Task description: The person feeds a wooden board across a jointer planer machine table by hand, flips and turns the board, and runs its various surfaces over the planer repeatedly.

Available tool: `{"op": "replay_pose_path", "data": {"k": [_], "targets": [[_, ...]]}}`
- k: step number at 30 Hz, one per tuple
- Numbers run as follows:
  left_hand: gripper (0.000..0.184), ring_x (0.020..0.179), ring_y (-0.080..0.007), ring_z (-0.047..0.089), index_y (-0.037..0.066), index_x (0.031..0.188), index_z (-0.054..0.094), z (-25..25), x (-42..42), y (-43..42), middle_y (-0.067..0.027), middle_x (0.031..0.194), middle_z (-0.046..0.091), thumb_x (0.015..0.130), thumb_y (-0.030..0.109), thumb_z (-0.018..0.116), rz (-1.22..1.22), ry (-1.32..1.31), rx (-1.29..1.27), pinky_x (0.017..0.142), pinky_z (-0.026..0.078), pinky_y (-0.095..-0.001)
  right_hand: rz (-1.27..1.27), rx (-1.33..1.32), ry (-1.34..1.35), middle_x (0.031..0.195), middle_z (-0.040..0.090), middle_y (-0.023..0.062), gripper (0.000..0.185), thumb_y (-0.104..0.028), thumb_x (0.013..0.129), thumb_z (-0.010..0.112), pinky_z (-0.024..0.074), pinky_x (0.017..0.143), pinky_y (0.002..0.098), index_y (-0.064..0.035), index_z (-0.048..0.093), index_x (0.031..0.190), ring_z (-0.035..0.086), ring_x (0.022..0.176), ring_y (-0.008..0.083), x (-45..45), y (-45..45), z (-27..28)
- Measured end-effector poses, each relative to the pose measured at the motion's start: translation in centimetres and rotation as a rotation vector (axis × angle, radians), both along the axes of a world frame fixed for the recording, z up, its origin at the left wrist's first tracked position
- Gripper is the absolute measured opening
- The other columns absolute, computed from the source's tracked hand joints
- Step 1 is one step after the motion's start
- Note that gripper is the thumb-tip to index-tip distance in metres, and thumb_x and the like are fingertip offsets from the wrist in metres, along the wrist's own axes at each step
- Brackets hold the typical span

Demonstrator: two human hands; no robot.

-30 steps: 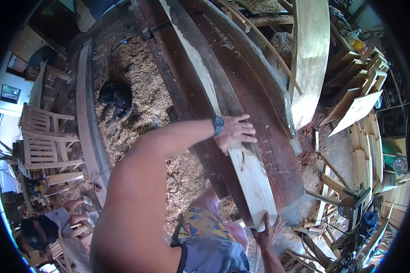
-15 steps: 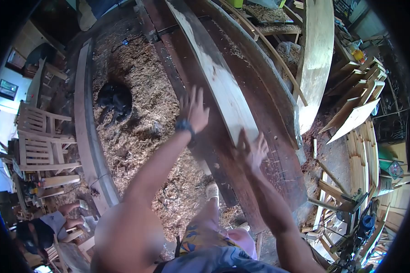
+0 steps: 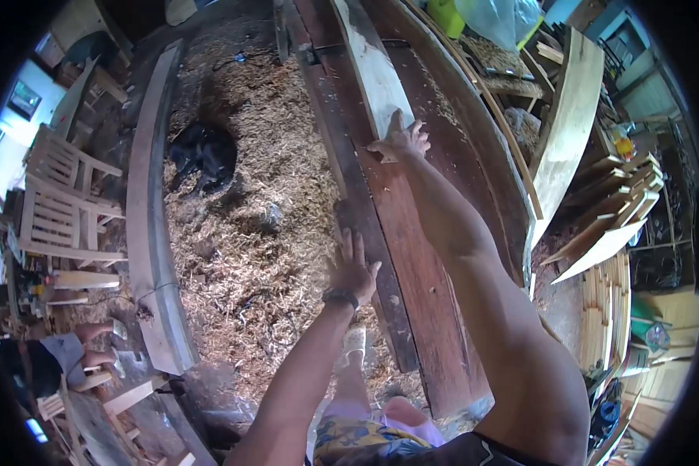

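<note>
A pale plank [image 3: 379,78] lies lengthwise on the reddish-brown wooden bench [image 3: 419,287]. My right hand [image 3: 401,142] is spread over the plank's near end, its fingers apart on the wood. Lower and to the left, my left hand [image 3: 352,273], with a dark band at the wrist, is open at the bench's left edge and holds nothing. Whether its palm touches the edge cannot be made out.
A black dog [image 3: 203,158] lies on wood shavings [image 3: 264,248] left of the bench. Further left are a long beam [image 3: 151,210], a slatted chair [image 3: 62,194] and another person [image 3: 46,365]. Stacked boards [image 3: 610,303] stand at the right.
The plank has slid away up the bench, with my right hand moving along at its near end. My left hand has left the plank's top and come down to the bench's left side.
</note>
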State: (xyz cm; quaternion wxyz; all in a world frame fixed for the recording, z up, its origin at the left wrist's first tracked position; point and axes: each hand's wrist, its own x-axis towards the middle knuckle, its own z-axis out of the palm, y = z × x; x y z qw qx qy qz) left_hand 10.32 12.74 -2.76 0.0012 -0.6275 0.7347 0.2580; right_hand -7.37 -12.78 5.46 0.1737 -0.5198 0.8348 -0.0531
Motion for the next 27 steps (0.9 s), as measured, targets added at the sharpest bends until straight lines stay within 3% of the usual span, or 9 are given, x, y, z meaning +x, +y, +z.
{"op": "replay_pose_path", "data": {"k": [7, 10, 13, 18, 20, 23, 24, 26, 27], "targets": [[0.091, 0.155, -0.0429, 0.026, 0.013, 0.168, 0.004, 0.8, -0.5, -0.5, -0.0098, 0.175, -0.007, 0.102, 0.051, 0.054, 0.012, -0.022, 0.059, 0.122, 0.023, -0.067, 0.001, 0.025, 0.034, 0.165, 0.019, 0.0316, 0.121, -0.042, 0.067, 0.087, 0.0368, 0.112, 0.0576, -0.0339, 0.017, 0.165, 0.036, 0.144, 0.0521, 0.1, 1.1, 0.6], [0.087, 0.159, -0.0385, 0.012, 0.016, 0.168, 0.007, 0.9, -0.4, -0.6, -0.0054, 0.176, -0.004, 0.103, 0.055, 0.05, 0.042, 0.04, 0.119, 0.125, 0.012, -0.0662, 0.015, 0.041, -0.001, 0.162, 0.023, 0.0315, 0.119, -0.042, 0.066, 0.087, 0.0371, 0.111, 0.0593, -0.0336, 0.021, 0.164, 0.037, 0.142, 0.0525, -0.1, 5.2, 1.3], [0.087, 0.156, -0.0415, 0.024, 0.016, 0.168, 0.003, 1.1, -0.7, -0.9, -0.0078, 0.174, -0.017, 0.104, 0.058, 0.044, -0.004, -0.094, 0.11, 0.121, 0.023, -0.0682, 0.035, 0.012, 0.007, 0.159, 0.026, 0.032, 0.118, -0.042, 0.066, 0.088, 0.0377, 0.11, 0.061, -0.0335, 0.023, 0.163, 0.039, 0.139, 0.0541, -1.0, 11.2, 1.5], [0.085, 0.158, -0.0399, 0.019, 0.017, 0.168, 0.003, -0.2, -1.2, -1.8, -0.0042, 0.172, -0.026, 0.105, 0.058, 0.041, 0.007, -0.081, 0.164, 0.121, 0.023, -0.0699, 0.036, -0.017, 0.068, 0.156, 0.028, 0.0333, 0.118, -0.04, 0.065, 0.089, 0.0393, 0.108, 0.0624, -0.0344, 0.024, 0.163, 0.04, 0.136, 0.057, -3.8, 24.9, 1.6], [0.093, 0.155, -0.043, 0.026, 0.007, 0.167, 0.008, 2.9, -2.4, -1.3, -0.0167, 0.174, -0.006, 0.101, 0.06, 0.049, -0.035, -0.236, 0.088, 0.124, 0.025, -0.0616, 0.03, 0.059, -0.005, 0.157, 0.027, 0.0342, 0.113, -0.041, 0.066, 0.089, 0.0378, 0.107, 0.0651, -0.0309, 0.028, 0.161, 0.04, 0.137, 0.0574, -3.6, 31.4, 4.7], [0.104, 0.15, -0.0469, 0.034, -0.006, 0.161, 0.019, 5.1, -6.2, 3.0, -0.033, 0.165, 0.026, 0.095, 0.064, 0.058, 0.282, 0.338, 0.19, 0.125, 0.029, -0.0505, 0.042, 0.026, 0.063, 0.154, 0.029, 0.0343, 0.107, -0.042, 0.068, 0.087, 0.0392, 0.105, 0.0639, -0.0292, 0.032, 0.159, 0.043, 0.132, 0.0565, -3.8, 41.6, 4.5], [0.11, 0.144, -0.0492, 0.042, -0.015, 0.153, 0.031, 6.7, -8.1, 7.0, -0.0409, 0.148, 0.046, 0.09, 0.068, 0.064, 0.394, 0.635, 0.088, 0.122, 0.034, -0.0452, 0.046, 0.001, 0.07, 0.153, 0.031, 0.0341, 0.103, -0.042, 0.07, 0.086, 0.0398, 0.104, 0.0634, -0.0273, 0.035, 0.158, 0.045, 0.129, 0.0562, -3.9, 45.2, 4.3], [0.098, 0.13, -0.0431, 0.059, -0.013, 0.143, 0.049, 11.1, -10.2, 13.4, -0.0329, 0.141, 0.058, 0.087, 0.064, 0.071, 0.407, 0.615, 0.361, 0.111, 0.046, -0.046, 0.041, -0.022, 0.076, 0.149, 0.034, 0.0335, 0.098, -0.044, 0.071, 0.085, 0.0409, 0.101, 0.0631, -0.0241, 0.039, 0.156, 0.048, 0.124, 0.0555, -3.3, 51.7, 5.4], [0.074, 0.113, -0.0307, 0.069, -0.008, 0.13, 0.064, 5.9, -12.2, 16.2, -0.0217, 0.127, 0.07, 0.086, 0.05, 0.079, 0.418, 0.936, 0.433, 0.103, 0.052, -0.0391, 0.037, -0.03, 0.076, 0.148, 0.035, 0.0332, 0.096, -0.045, 0.072, 0.084, 0.0414, 0.1, 0.063, -0.0225, 0.041, 0.155, 0.05, 0.121, 0.0551, -3.1, 55.2, 6.1]]}}
